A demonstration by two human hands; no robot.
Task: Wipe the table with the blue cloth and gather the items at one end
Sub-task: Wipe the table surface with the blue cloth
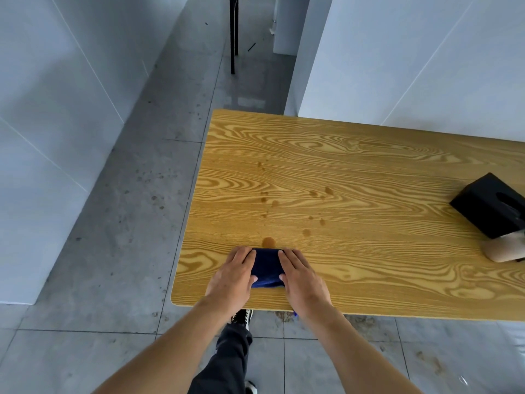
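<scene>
The blue cloth [267,267] lies folded on the wooden desk [355,172] near its front left corner, with brown spill spots [268,241] just beyond it. The left hand [234,275] and right hand [302,275] press flat on its two sides, fingers straight, forearms reaching in from below. A black box [490,204] sits well apart at the right edge.

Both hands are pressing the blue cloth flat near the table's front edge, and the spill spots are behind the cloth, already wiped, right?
Not quite. In the head view the spots lie ahead of the blue cloth, unwiped. Left hand and right hand do press it flat.
</scene>
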